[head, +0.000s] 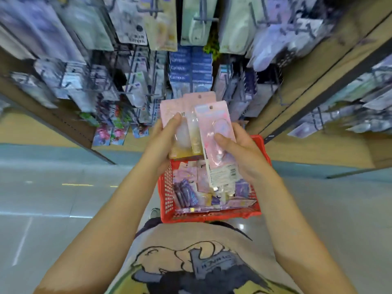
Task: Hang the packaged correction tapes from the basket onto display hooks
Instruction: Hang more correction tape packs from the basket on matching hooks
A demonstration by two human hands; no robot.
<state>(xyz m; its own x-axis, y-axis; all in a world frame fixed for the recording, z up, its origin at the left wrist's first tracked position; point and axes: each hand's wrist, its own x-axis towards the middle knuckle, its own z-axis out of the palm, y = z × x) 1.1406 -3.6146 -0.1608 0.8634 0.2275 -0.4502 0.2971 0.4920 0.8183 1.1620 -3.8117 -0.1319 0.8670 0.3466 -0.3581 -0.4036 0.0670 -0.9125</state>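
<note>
Below you, the pale grey tiled floor [53, 198] runs up to a light blue strip at the foot of the shelving. The red basket [167, 194] sits in front of your body; you cannot tell from here whether it rests on the floor. Wooden display shelving [307, 66] stands on that floor, with metal hooks [203, 18] carrying packets.

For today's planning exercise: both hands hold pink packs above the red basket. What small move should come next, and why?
Probably lift the right hand and its pink pack toward a display hook. The pack's hang hole is at the top and clear, while the left hand holds the remaining packs.
</note>
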